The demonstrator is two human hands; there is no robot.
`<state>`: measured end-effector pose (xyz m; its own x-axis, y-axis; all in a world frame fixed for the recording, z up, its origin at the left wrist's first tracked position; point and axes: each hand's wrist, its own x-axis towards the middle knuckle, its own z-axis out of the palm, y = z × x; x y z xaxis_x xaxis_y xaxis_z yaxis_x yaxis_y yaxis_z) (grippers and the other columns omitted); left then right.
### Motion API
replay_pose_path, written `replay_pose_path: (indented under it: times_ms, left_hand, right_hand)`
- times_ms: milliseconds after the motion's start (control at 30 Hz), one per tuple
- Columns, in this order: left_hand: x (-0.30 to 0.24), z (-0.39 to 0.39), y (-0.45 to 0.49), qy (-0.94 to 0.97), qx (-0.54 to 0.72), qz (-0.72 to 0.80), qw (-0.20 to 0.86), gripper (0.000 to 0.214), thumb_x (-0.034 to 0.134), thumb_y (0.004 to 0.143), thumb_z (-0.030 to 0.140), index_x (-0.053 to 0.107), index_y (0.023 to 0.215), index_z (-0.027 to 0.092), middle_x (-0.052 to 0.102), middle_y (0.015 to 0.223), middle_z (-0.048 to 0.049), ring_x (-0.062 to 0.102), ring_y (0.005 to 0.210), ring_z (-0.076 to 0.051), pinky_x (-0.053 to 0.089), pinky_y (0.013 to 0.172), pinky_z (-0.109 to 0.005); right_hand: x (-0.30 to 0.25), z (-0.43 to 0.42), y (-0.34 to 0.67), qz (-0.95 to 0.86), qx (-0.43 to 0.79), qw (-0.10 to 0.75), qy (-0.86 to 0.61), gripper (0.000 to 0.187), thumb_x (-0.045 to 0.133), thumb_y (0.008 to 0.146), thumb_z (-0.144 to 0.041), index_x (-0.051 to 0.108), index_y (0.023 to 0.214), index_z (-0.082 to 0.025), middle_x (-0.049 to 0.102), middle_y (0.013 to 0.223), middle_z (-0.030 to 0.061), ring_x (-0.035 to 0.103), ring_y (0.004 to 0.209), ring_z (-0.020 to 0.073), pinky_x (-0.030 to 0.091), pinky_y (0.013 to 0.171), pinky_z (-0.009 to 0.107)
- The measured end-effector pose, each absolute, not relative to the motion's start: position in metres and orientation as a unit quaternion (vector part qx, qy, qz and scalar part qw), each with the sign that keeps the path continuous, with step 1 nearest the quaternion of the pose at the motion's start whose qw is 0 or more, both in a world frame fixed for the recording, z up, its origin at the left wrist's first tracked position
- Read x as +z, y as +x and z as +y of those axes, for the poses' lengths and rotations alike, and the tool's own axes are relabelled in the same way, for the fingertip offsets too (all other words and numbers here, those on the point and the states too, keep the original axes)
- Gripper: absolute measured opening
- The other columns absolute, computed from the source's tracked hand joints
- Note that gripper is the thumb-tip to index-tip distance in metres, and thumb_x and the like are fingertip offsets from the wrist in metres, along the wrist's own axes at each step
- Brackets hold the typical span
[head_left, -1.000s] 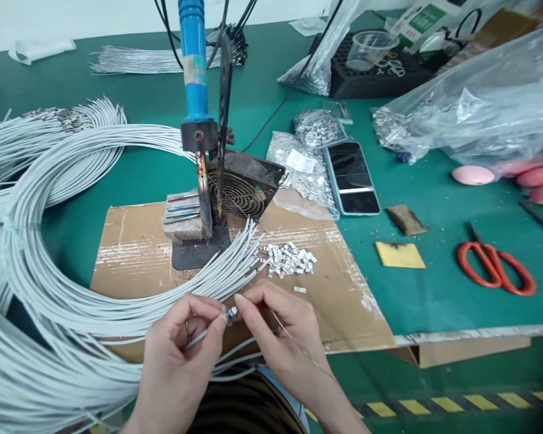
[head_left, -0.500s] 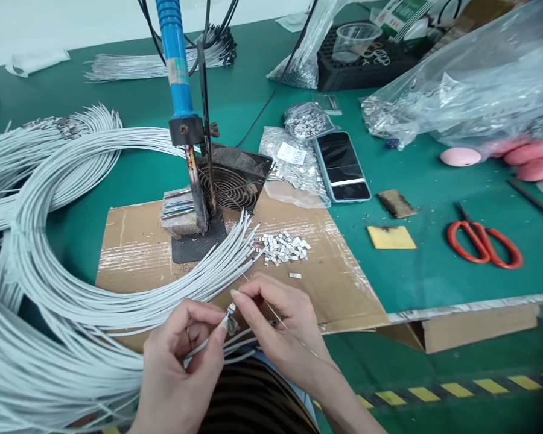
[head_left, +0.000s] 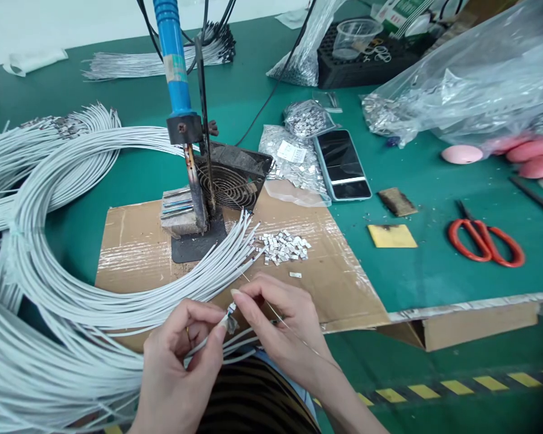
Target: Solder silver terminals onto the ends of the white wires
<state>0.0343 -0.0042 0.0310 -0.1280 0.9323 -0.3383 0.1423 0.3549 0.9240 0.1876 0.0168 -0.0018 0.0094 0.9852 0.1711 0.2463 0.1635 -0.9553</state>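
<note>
A close pinch

My left grip (head_left: 178, 364) pinches a cable (head_left: 197, 348), a clip (head_left: 231, 308) at its tip near the cardboard (head_left: 344, 295); my right grip (head_left: 294, 313) curls round a wire (head_left: 278, 315). I judge this as aligning; the next move calls for steadiness.

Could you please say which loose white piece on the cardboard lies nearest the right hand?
The single piece lying apart, between the pile and the right hand; the others are heaped farther away.
</note>
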Motion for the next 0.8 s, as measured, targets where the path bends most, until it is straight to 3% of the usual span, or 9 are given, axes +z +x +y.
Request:
replay_pose_path:
  times_ms: [133, 233, 333, 400, 467, 567, 700, 800]
  left_hand:
    - [0.021, -0.004, 0.024, 0.508, 0.363, 0.624, 0.469, 0.012, 0.072, 0.089, 0.022, 0.075, 0.078, 0.023, 0.076, 0.072, -0.0008, 0.067, 0.06, -0.015, 0.051, 0.054, -0.021]
    - [0.01, -0.006, 0.01, 0.667, 0.331, 0.554, 0.373, 0.017, 0.074, 0.086, 0.014, 0.077, 0.073, 0.024, 0.079, 0.086, -0.0045, 0.074, 0.079, -0.021, 0.058, 0.073, -0.028]
    - [-0.003, -0.013, -0.001, 0.692, 0.322, 0.551, 0.337, 0.018, 0.069, 0.093, 0.011, 0.077, 0.083, 0.024, 0.076, 0.088, -0.0026, 0.062, 0.054, -0.012, 0.051, 0.054, -0.024]
    - [-0.011, -0.019, -0.005, 0.696, 0.332, 0.575, 0.272, 0.02, 0.069, 0.095, 0.01, 0.078, 0.103, 0.025, 0.073, 0.087, -0.0006, 0.058, 0.051, -0.011, 0.05, 0.054, -0.023]
    - [-0.02, -0.024, -0.009, 0.714, 0.325, 0.592, 0.186, 0.031, 0.067, 0.097, 0.008, 0.077, 0.119, 0.027, 0.074, 0.091, -0.0018, 0.066, 0.062, -0.014, 0.055, 0.064, -0.024]
    - [-0.029, -0.027, -0.017, 0.749, 0.298, 0.584, 0.099, 0.037, 0.065, 0.099, 0.006, 0.076, 0.128, 0.027, 0.076, 0.098, -0.0049, 0.075, 0.084, -0.02, 0.058, 0.081, -0.027]
    - [-0.033, -0.026, -0.032, 0.816, 0.241, 0.524, 0.034, 0.036, 0.069, 0.098, 0.008, 0.076, 0.128, 0.026, 0.08, 0.1, -0.0031, 0.078, 0.082, -0.019, 0.056, 0.076, -0.026]
    - [-0.031, -0.023, -0.036, 0.813, 0.207, 0.545, 0.011, 0.026, 0.065, 0.101, 0.012, 0.074, 0.122, 0.025, 0.081, 0.099, -0.0025, 0.078, 0.081, -0.021, 0.053, 0.078, -0.032]
  right_hand:
    - [-0.009, 0.012, 0.2, -0.577, 0.348, 0.497, -0.547, 0.046, 0.047, 0.112, -0.032, 0.082, 0.084, -0.022, 0.06, 0.07, 0.0, 0.059, 0.067, 0.0153, 0.047, 0.061, 0.028]
    - [-0.014, 0.01, 0.216, -0.484, 0.311, 0.554, -0.601, 0.052, 0.038, 0.115, -0.047, 0.082, 0.098, -0.025, 0.051, 0.063, -0.0024, 0.052, 0.058, 0.015, 0.042, 0.054, 0.028]
    - [-0.016, 0.011, 0.234, -0.363, 0.298, 0.632, -0.617, 0.051, 0.053, 0.109, -0.055, 0.069, 0.071, -0.023, 0.041, 0.054, -0.0052, 0.039, 0.047, 0.0132, 0.031, 0.044, 0.028]
    - [-0.017, 0.014, 0.245, -0.322, 0.321, 0.659, -0.6, 0.059, 0.059, 0.104, -0.058, 0.06, 0.057, -0.023, 0.042, 0.052, -0.0036, 0.04, 0.046, 0.0134, 0.031, 0.044, 0.029]
    - [-0.019, 0.016, 0.253, -0.306, 0.351, 0.658, -0.592, 0.062, 0.059, 0.101, -0.064, 0.065, 0.057, -0.022, 0.048, 0.055, -0.0008, 0.046, 0.048, 0.0147, 0.036, 0.044, 0.03]
    - [-0.024, 0.018, 0.26, -0.297, 0.367, 0.642, -0.603, 0.062, 0.059, 0.098, -0.07, 0.072, 0.062, -0.022, 0.056, 0.058, 0.0018, 0.052, 0.049, 0.0161, 0.04, 0.043, 0.03]
    - [-0.032, 0.015, 0.261, -0.319, 0.374, 0.607, -0.624, 0.067, 0.055, 0.098, -0.074, 0.076, 0.065, -0.02, 0.061, 0.054, 0.0036, 0.055, 0.046, 0.0159, 0.043, 0.043, 0.029]
    - [-0.035, 0.013, 0.263, -0.397, 0.324, 0.541, -0.667, 0.062, 0.052, 0.105, -0.063, 0.08, 0.071, -0.019, 0.068, 0.06, 0.0042, 0.058, 0.048, 0.0141, 0.047, 0.045, 0.027]
